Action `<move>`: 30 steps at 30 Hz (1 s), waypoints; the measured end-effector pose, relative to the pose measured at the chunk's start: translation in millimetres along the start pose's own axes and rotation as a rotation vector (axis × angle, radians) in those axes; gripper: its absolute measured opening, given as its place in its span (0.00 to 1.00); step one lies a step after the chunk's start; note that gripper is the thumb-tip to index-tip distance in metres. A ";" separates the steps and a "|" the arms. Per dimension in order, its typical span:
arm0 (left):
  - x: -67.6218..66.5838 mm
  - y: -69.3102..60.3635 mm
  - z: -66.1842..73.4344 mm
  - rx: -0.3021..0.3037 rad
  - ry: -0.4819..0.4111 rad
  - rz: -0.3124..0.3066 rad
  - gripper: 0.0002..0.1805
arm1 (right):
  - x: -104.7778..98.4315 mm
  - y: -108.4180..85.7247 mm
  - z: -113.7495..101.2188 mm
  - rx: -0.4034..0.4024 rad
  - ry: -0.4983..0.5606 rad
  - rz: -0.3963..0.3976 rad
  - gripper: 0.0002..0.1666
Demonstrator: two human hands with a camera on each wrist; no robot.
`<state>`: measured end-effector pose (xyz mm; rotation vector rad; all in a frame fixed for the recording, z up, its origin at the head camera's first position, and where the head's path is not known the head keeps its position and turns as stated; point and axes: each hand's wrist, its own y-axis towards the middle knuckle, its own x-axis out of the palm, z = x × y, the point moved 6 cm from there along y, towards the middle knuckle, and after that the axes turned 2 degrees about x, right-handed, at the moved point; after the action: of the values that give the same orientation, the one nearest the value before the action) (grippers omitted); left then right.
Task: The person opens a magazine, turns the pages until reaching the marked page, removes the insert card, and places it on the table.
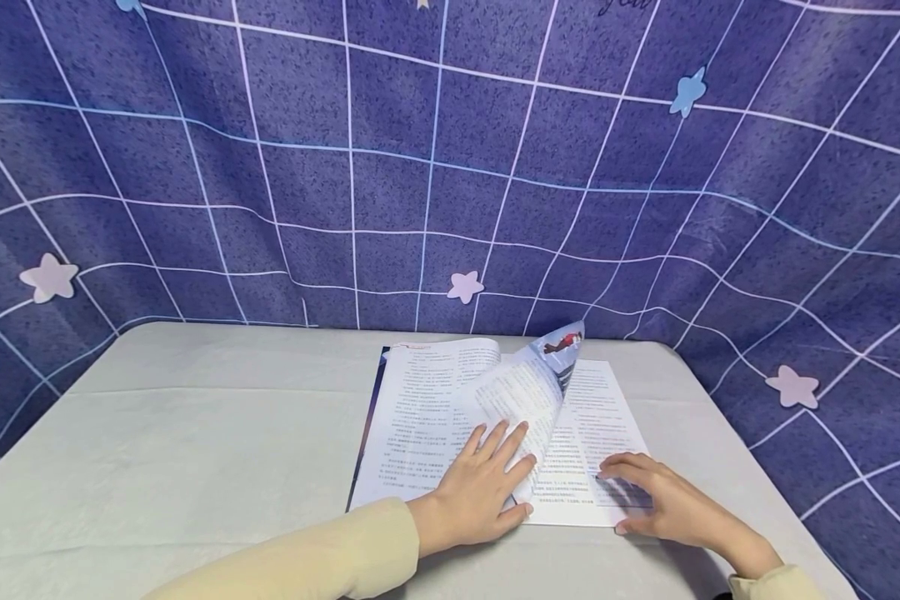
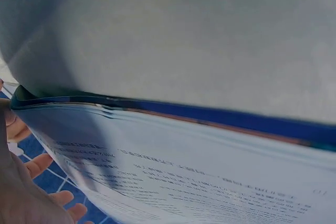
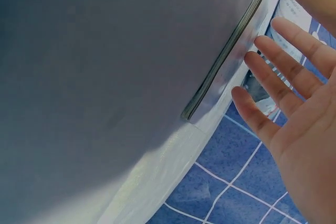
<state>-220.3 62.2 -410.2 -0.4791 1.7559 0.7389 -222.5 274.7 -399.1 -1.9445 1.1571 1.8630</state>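
Observation:
An open book [image 1: 414, 421] with printed pages lies on the pale cloth. One leaf [image 1: 521, 387] is lifted and curls over the middle, its far corner standing up with a coloured picture on it. My left hand [image 1: 478, 492] rests on the lower part of this leaf with its fingers spread. Beside the lower right corner of the right-hand page [image 1: 603, 408] is my right hand [image 1: 671, 504], fingers slightly bent and thumb near the bottom edge. The right wrist view shows that hand's fingers apart, gripping nothing. A dark blue cover edge [image 2: 220, 116] shows in the left wrist view.
A light grey cloth [image 1: 195, 450] covers the table around the book. Behind and to the right hangs a blue-purple curtain [image 1: 390, 200] with white grid lines and star shapes, reaching the table's back edge.

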 end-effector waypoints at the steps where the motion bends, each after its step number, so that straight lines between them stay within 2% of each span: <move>1: 0.1 -0.2 -0.1 -0.002 -0.003 -0.004 0.31 | 0.1 0.0 0.0 0.002 0.000 -0.002 0.35; 7: 2.0 -1.0 -0.5 -0.009 -0.008 -0.027 0.32 | 0.7 -0.5 0.3 0.010 -0.008 -0.005 0.34; 19: 4.1 -2.1 -1.2 -0.027 -0.003 -0.008 0.33 | -1.1 -0.3 1.2 0.014 -0.022 -0.007 0.33; 30: 3.1 -3.7 -1.6 -0.022 0.019 0.004 0.30 | -3.0 -0.3 2.8 0.025 -0.010 -0.028 0.28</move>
<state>-219.9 58.5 -413.7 -0.4992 1.7683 0.7598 -224.1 277.8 -397.0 -1.9252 1.1392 1.8335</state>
